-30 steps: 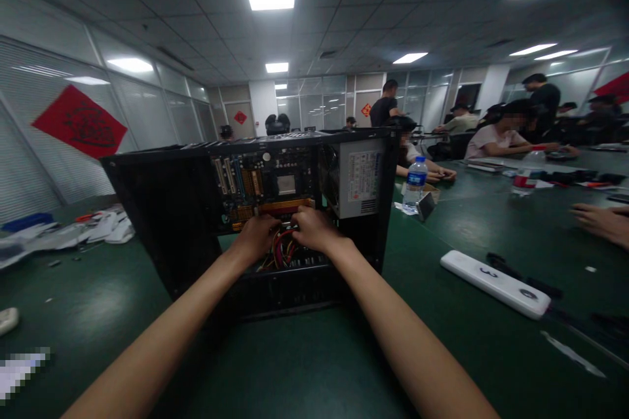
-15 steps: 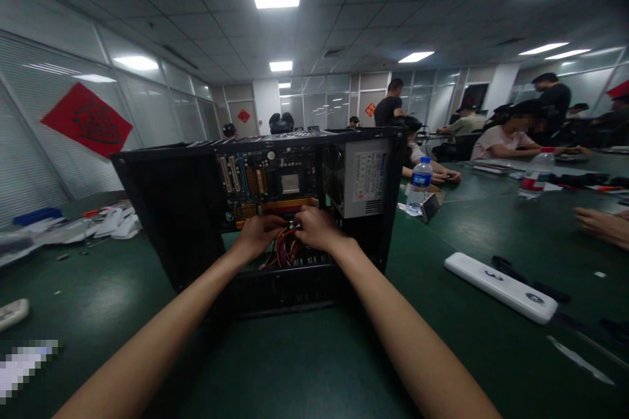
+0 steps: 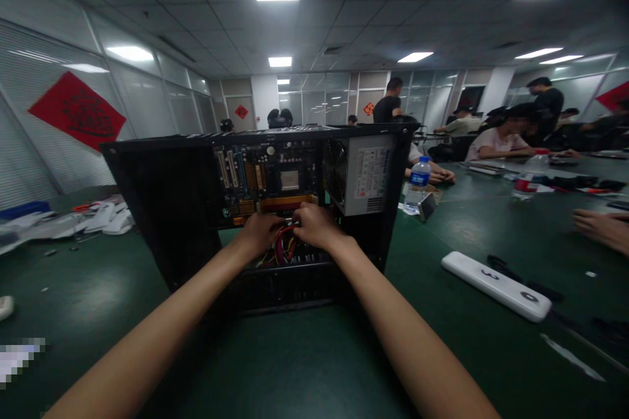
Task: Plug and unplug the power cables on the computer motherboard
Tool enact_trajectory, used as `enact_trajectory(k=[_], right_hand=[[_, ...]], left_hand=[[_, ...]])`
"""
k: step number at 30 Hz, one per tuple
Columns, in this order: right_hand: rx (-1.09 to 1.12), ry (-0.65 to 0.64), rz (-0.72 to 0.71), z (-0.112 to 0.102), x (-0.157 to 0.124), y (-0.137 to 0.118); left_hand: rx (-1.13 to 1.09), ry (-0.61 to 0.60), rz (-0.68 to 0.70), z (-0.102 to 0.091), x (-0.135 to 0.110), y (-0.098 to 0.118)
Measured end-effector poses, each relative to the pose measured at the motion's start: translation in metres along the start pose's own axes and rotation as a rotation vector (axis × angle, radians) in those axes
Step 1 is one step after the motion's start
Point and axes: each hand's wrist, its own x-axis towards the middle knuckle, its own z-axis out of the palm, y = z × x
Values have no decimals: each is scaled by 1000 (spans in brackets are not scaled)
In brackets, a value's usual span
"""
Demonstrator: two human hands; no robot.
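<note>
A black computer case (image 3: 162, 209) stands on the table in front of me with its side uncovered. Inside it are a motherboard (image 3: 307, 167) and, at the right, a grey power supply (image 3: 371, 173) with a fan. Both my hands reach into the lower middle of the case, by a bundle of red, yellow and black cables (image 3: 284, 245). My left hand (image 3: 258, 234) has its fingers bent together at the bundle's left. My right hand (image 3: 317, 226) pinches at the bundle's upper right, just under the board's lower edge. What lies between the fingertips is too small and dark to make out.
On the green table (image 3: 491, 222) to the right are a white bar-shaped device (image 3: 496, 285), a water bottle (image 3: 417, 180) and a red-capped bottle (image 3: 531, 173). Another person's hand (image 3: 602, 226) rests at the right edge. White papers and parts (image 3: 105, 217) lie at the left.
My view has shifted slightly. Both hands stay at the cables inside the case, with only small finger movement.
</note>
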Motion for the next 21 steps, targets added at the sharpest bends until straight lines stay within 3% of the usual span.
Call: enact_trajectory(k=[9,21], right_hand=[[4,4,-8,3,1,2],[-6,9,-20,2,1,2]], left_hand=[[313,-134,18,-13,-1,21],[370,-179,-8,-17,-1,26]])
